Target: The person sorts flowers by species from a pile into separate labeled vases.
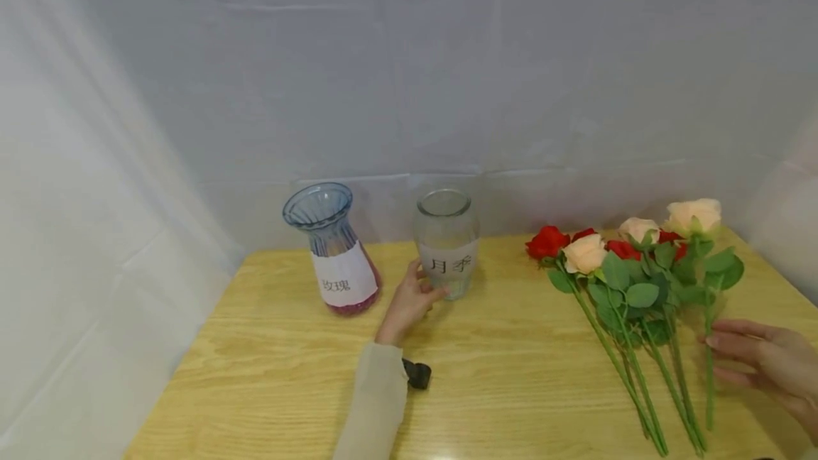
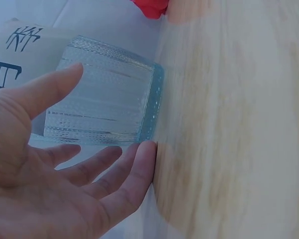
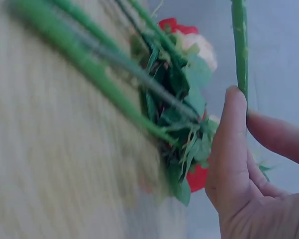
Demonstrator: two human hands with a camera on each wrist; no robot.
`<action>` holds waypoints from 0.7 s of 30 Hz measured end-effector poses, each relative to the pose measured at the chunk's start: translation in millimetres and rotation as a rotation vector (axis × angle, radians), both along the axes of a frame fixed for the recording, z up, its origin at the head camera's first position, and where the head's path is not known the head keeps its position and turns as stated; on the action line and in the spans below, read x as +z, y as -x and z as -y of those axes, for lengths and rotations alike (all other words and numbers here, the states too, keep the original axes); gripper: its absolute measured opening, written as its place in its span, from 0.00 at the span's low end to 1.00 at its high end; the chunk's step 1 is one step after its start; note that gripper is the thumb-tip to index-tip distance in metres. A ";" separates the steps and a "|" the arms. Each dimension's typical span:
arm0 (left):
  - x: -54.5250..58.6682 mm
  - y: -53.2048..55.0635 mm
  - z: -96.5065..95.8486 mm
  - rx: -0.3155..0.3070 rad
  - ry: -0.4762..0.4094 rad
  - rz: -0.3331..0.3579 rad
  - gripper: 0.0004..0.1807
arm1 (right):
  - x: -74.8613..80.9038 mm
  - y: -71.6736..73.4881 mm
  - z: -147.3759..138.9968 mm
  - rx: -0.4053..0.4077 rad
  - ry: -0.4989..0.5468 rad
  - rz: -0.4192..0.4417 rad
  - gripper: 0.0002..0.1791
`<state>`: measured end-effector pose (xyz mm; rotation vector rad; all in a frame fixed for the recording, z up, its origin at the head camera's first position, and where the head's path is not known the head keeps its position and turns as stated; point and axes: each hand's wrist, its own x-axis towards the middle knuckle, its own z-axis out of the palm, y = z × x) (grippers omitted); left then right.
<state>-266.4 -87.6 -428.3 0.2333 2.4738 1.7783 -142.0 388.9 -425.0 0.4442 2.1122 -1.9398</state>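
within right grip (image 1: pixel 767 360), rose stem (image 1: pixel 709 389)

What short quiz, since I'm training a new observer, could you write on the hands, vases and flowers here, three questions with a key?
1. Choose one. What does the right hand pinch?
A) a red bloom
B) a green stem
C) a vase rim

2. True or false? The left hand is nearer the clear vase than the blue-necked vase.

3. Count. How many pale blooms show in the head view?

Key: 1. B; 2. True; 3. Three.
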 end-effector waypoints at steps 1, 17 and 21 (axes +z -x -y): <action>-0.1 0.3 -0.2 0.001 0.002 -0.004 0.42 | 0.3 0.6 0.9 -0.008 0.013 -0.016 0.43; 1.4 2.0 -2.2 0.010 0.017 -0.028 0.42 | 23.1 12.1 30.7 -0.157 0.262 -0.076 0.55; 1.6 1.6 -0.9 0.003 0.054 -0.050 0.42 | 24.0 12.4 41.2 -0.171 0.395 -0.181 0.32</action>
